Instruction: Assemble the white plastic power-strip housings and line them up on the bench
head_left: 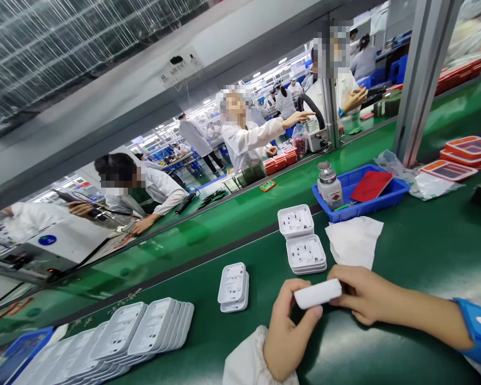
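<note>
A white plastic housing [318, 294], seen edge-on, is held between my two hands above the green table. My left hand [286, 326] grips its left end, thumb below and fingers behind. On the right end, the fingers of my right hand [364, 294] are pinched; a blue band [467, 331] circles that wrist. Just beyond the hands lies a white cloth [355, 240]. Next to it sit small stacks of white plastic shells [305, 252] with their inner sides up. Another short stack of shells [232, 283] is left of my left hand.
Many overlapping white shells [120, 329] cover the left of the table. A blue tray [369, 200] holds a metal-topped bottle [329, 187] and a red card [371, 185]. Orange-rimmed frames [471, 147] lie at right. Behind runs a green conveyor [208, 224], with co-workers across it; a metal post [427, 80] stands right.
</note>
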The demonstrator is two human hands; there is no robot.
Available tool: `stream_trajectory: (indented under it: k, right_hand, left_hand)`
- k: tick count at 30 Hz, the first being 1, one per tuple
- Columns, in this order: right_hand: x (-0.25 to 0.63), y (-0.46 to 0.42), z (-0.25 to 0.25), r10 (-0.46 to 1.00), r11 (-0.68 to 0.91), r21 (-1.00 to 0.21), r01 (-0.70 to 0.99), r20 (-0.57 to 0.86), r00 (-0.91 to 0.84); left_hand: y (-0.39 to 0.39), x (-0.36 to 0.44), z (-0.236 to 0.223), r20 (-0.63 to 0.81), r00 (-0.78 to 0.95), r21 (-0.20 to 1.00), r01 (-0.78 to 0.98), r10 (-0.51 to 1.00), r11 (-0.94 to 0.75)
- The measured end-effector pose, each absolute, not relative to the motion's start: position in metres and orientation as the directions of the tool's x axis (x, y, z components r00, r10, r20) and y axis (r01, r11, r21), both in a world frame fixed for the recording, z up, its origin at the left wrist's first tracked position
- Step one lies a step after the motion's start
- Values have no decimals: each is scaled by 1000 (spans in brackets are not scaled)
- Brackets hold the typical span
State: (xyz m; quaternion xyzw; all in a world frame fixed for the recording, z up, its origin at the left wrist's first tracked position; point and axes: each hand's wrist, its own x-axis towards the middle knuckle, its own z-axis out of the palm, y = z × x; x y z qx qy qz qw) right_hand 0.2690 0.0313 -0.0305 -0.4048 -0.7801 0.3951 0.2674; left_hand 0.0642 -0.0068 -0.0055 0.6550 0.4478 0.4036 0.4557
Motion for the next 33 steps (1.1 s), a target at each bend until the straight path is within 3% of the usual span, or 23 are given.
stream_trajectory:
  k: [10, 15, 18, 21, 27, 33]
  right_hand:
    - [273, 33, -31, 884, 323, -830, 455, 92, -458]
    - [275, 28, -24, 860, 408, -849, 336, 232, -455]
    - [275, 27, -24, 830, 443, -857, 265, 280, -482]
    - [274, 27, -25, 834, 388, -879, 276, 207, -511]
    - [273, 25, -15, 737, 462, -802, 378, 110, -666]
    - [274, 24, -14, 713, 560, -670, 486, 91, -696]
  left_hand:
    - [-2, 58, -1, 164, 200, 885, 403, 966, -233]
    - [0, 59, -2, 157, 215, 871, 430, 964, -238]
    - [1, 61, -3, 54, 204, 951, 288, 977, -113]
    - [3, 60, -3, -79, 202, 997, 34, 976, 74]
    - [9, 53, -3, -288, 175, 874, -354, 942, 333]
    - [16, 49, -2, -424, 86, 762, -504, 901, 407]
